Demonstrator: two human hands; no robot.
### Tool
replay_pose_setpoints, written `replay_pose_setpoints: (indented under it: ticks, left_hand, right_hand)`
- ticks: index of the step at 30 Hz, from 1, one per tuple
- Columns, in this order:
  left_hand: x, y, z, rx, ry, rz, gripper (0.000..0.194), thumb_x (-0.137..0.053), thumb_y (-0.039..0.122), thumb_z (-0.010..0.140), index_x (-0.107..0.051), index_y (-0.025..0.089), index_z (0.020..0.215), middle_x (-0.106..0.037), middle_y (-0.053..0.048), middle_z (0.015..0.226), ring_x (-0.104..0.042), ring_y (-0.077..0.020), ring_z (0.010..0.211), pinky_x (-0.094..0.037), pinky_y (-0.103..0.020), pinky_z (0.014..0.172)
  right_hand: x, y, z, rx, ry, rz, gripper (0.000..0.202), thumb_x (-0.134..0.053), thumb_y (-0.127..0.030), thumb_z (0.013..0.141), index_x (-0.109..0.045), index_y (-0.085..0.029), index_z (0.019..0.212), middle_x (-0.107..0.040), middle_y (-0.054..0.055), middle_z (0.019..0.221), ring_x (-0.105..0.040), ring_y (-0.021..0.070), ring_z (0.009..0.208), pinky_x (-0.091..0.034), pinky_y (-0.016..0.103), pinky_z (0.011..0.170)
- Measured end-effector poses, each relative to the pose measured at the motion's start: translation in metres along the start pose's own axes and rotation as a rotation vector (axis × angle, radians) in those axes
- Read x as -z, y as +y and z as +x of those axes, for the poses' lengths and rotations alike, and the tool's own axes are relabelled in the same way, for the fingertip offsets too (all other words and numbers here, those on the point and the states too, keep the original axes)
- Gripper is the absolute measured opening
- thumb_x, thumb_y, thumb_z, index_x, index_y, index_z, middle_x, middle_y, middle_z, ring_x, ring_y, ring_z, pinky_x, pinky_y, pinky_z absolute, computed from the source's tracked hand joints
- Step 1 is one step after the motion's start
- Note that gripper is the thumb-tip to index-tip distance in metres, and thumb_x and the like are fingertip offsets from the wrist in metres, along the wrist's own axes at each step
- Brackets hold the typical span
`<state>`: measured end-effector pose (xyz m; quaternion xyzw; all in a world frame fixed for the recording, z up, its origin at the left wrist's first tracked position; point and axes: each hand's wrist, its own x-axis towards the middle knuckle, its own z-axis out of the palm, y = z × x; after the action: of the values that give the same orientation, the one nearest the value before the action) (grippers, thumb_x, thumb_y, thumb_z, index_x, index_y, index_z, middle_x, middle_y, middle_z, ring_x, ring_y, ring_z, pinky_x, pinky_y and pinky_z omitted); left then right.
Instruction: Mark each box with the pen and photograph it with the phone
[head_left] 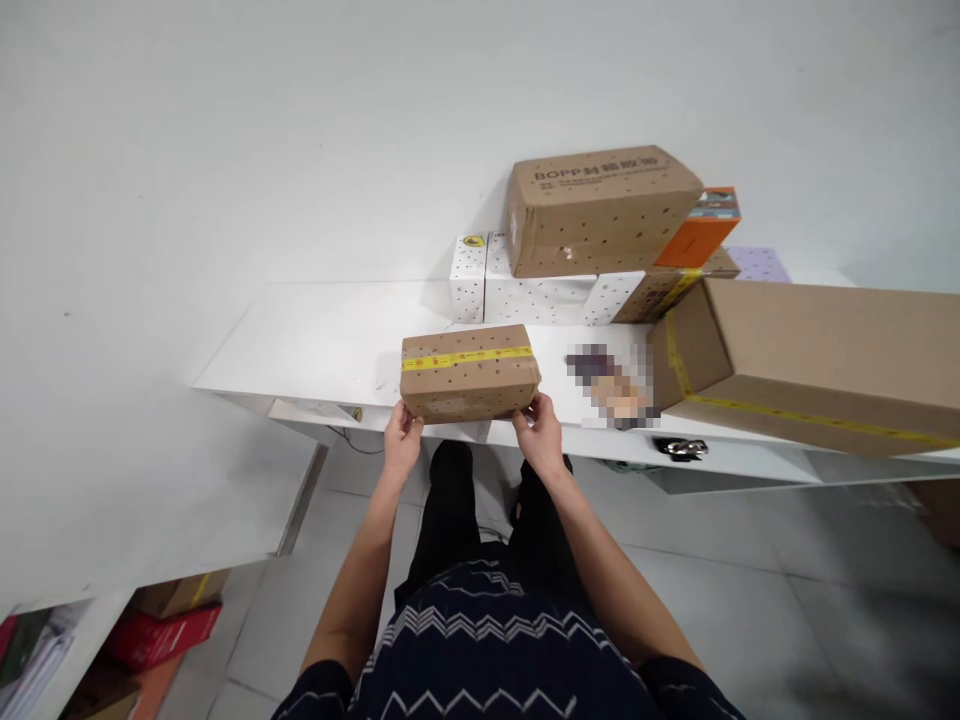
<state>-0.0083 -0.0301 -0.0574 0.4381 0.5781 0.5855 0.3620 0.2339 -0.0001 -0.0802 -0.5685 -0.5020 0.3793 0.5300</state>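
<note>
A brown cardboard box (pixel 469 385) with dark specks and a strip of yellow printed tape along its top is at the front edge of the white table (pixel 322 335). My left hand (pixel 403 440) grips its near left corner, thumb in front. At the near right corner my right hand (pixel 538 435) holds the same box, its fingers curled round the side and partly hidden. Whether the box rests on the table or is slightly raised, I cannot tell.
Behind stand white speckled boxes (pixel 536 298) with a larger brown carton (pixel 604 215) on top and an orange box (pixel 696 240) beside it. A big open carton (pixel 832 340) occupies the table's right end. A pixelated patch lies between. A tape dispenser-like metal object (pixel 682 448) sits on the shelf below.
</note>
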Motion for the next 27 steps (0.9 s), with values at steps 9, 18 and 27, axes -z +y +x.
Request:
replay_pose_setpoints:
  ticks: [9,18,27]
  left_hand:
    - [0.008,0.025,-0.001,0.074,0.116,-0.080,0.057,-0.063,0.031,0.076,-0.063,0.022,0.132,-0.065,-0.010,0.134,-0.061,-0.0267,0.124,-0.052,-0.039,0.100]
    - [0.000,0.076,0.024,0.102,0.110,0.227,0.059,-0.057,0.067,0.086,-0.071,0.020,0.120,-0.069,-0.012,0.118,-0.064,-0.0265,0.103,-0.056,-0.036,0.080]
    - [-0.005,0.054,0.002,-0.089,0.092,0.032,0.068,-0.072,0.057,0.079,-0.060,0.018,0.133,-0.061,-0.016,0.133,-0.061,-0.0266,0.120,-0.052,-0.040,0.100]
  right_hand:
    - [0.016,-0.022,-0.001,-0.030,0.053,0.034,0.044,-0.054,-0.039,0.086,-0.062,-0.017,0.124,-0.065,0.017,0.124,-0.065,0.0267,0.108,-0.055,0.046,0.090]
    - [0.012,-0.075,0.025,0.106,0.137,-0.134,0.051,-0.056,-0.058,0.089,-0.069,-0.020,0.120,-0.060,0.008,0.097,-0.059,0.0196,0.081,-0.055,0.039,0.080]
    - [0.010,-0.057,0.020,0.204,0.040,0.050,0.046,-0.060,-0.043,0.088,-0.059,-0.023,0.130,-0.060,0.011,0.119,-0.061,0.0224,0.104,-0.058,0.039,0.085]
